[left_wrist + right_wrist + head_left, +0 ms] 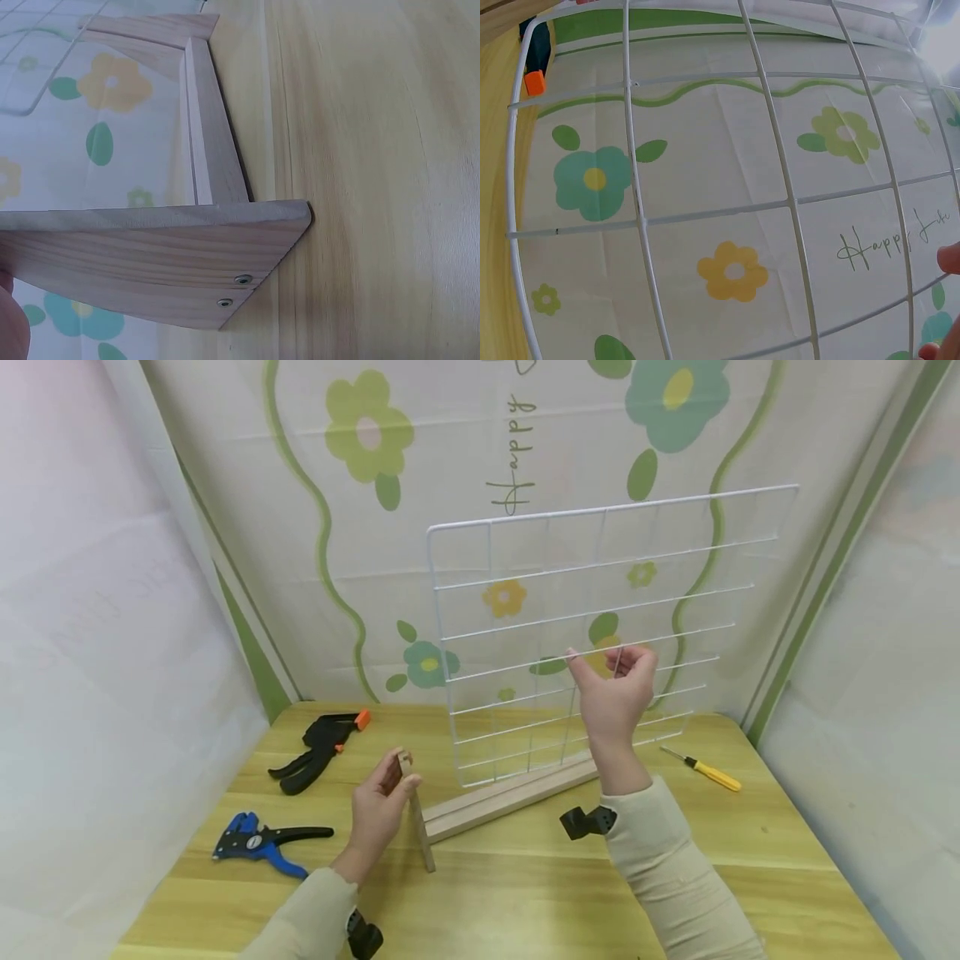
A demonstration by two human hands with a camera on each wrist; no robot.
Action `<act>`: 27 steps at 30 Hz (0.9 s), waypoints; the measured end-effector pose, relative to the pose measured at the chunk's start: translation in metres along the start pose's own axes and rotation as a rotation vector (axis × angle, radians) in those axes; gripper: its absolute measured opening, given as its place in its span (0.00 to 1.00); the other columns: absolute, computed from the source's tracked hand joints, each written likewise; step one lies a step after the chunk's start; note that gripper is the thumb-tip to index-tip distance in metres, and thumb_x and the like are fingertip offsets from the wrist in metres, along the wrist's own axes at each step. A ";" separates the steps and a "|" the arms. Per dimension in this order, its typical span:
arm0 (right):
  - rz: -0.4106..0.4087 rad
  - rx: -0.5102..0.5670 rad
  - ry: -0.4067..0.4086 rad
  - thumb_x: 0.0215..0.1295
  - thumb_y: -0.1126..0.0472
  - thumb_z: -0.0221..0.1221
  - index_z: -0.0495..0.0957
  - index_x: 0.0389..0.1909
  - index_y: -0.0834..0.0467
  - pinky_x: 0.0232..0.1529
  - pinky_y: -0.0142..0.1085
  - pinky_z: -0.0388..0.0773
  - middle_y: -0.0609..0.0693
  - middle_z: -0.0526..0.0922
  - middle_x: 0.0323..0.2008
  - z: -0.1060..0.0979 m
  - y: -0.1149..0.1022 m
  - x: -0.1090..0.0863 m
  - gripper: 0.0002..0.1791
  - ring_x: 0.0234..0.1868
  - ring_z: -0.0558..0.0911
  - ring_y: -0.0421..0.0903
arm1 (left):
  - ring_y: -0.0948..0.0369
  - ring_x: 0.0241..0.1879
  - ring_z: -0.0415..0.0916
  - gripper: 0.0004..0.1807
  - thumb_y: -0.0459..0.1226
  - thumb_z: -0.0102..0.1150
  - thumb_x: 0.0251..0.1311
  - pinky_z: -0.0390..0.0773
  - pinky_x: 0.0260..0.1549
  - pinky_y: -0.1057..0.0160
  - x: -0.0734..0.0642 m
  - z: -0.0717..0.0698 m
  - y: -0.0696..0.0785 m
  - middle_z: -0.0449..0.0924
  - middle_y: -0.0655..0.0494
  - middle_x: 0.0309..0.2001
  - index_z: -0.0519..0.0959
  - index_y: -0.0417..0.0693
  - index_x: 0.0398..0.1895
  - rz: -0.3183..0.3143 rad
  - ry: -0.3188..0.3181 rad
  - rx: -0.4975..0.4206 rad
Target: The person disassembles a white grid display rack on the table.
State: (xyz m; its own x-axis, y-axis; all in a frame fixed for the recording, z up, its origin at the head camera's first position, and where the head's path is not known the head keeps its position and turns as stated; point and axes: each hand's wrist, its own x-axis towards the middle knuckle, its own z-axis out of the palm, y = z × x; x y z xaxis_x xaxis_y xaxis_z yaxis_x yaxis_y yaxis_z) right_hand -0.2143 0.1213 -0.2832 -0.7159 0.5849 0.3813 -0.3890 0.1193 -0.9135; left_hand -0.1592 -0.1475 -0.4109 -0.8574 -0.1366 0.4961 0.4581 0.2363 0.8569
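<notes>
A white wire grid panel [604, 511] stands upright at the middle, with my right hand [617, 702] gripping one of its wires. In the right wrist view the grid [791, 202] fills the picture, and only a thumb and fingertip show at the right edge. My left hand [378, 806] pinches the upper end of a wooden side piece [418, 822]. This belongs to a wooden frame whose grooved crossbar [517, 793] lies below the grid's bottom edge. Two screw heads [243, 279] sit in the side piece. The frame's far end is hidden behind my right forearm in the head view.
On the left of the wooden table [525, 910] lie a black tool with an orange tip [322, 752] and blue-and-black wire strippers [262, 843]. A yellow-handled screwdriver [712, 772] lies at the right. A flower-printed curtain [465, 468] hangs behind.
</notes>
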 end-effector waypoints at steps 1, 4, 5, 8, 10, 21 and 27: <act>0.002 -0.004 0.002 0.42 0.60 0.73 0.62 0.37 0.57 0.47 0.31 0.66 0.47 0.67 0.35 -0.001 0.001 -0.001 0.29 0.42 0.67 0.43 | 0.69 0.49 0.75 0.22 0.24 0.62 0.50 0.75 0.43 0.76 0.000 -0.001 -0.003 0.78 0.37 0.49 0.74 0.32 0.52 -0.006 0.011 -0.002; 0.011 -0.011 0.003 0.43 0.59 0.73 0.62 0.38 0.57 0.46 0.31 0.66 0.46 0.67 0.35 -0.005 0.005 -0.003 0.29 0.41 0.67 0.42 | 0.73 0.48 0.75 0.23 0.24 0.62 0.50 0.75 0.42 0.77 0.000 -0.005 -0.011 0.78 0.40 0.49 0.75 0.34 0.52 -0.033 0.036 -0.016; 0.016 -0.007 0.001 0.43 0.59 0.73 0.62 0.38 0.57 0.46 0.31 0.66 0.46 0.67 0.35 -0.007 0.007 -0.003 0.29 0.41 0.67 0.42 | 0.74 0.48 0.75 0.23 0.23 0.62 0.50 0.75 0.42 0.77 0.000 -0.007 -0.013 0.78 0.40 0.49 0.75 0.34 0.53 -0.043 0.041 -0.026; 0.033 -0.005 -0.001 0.44 0.58 0.72 0.62 0.38 0.57 0.45 0.32 0.65 0.46 0.67 0.36 -0.010 0.010 -0.005 0.28 0.41 0.66 0.42 | 0.75 0.48 0.74 0.23 0.23 0.61 0.51 0.75 0.43 0.76 0.001 -0.011 -0.013 0.77 0.38 0.50 0.74 0.32 0.54 -0.056 0.047 -0.051; 0.048 -0.005 0.004 0.44 0.58 0.72 0.62 0.38 0.57 0.45 0.34 0.65 0.47 0.67 0.36 -0.013 0.012 -0.005 0.28 0.41 0.66 0.41 | 0.75 0.48 0.75 0.23 0.22 0.61 0.51 0.75 0.43 0.76 0.002 -0.013 -0.009 0.76 0.34 0.50 0.73 0.30 0.54 -0.047 0.045 -0.051; 0.090 -0.053 0.023 0.44 0.59 0.72 0.62 0.38 0.57 0.48 0.33 0.64 0.49 0.68 0.37 -0.027 0.028 -0.010 0.29 0.43 0.66 0.45 | 0.80 0.46 0.73 0.23 0.27 0.63 0.52 0.74 0.41 0.78 0.001 -0.036 -0.024 0.78 0.43 0.50 0.75 0.37 0.54 -0.035 0.057 0.092; 0.117 -0.090 0.035 0.45 0.62 0.71 0.62 0.40 0.58 0.49 0.35 0.65 0.49 0.68 0.38 -0.032 0.036 -0.013 0.28 0.43 0.67 0.45 | 0.82 0.45 0.73 0.23 0.26 0.64 0.51 0.74 0.39 0.80 0.000 -0.047 -0.026 0.78 0.39 0.49 0.76 0.38 0.53 -0.021 0.098 0.133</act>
State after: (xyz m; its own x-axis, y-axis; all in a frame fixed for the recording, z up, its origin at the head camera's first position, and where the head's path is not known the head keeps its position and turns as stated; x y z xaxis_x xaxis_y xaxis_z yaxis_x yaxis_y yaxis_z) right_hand -0.2002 0.1434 -0.3261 -0.7323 0.6261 0.2678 -0.2493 0.1195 -0.9610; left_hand -0.1598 -0.1983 -0.4268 -0.8364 -0.2347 0.4953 0.4000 0.3564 0.8444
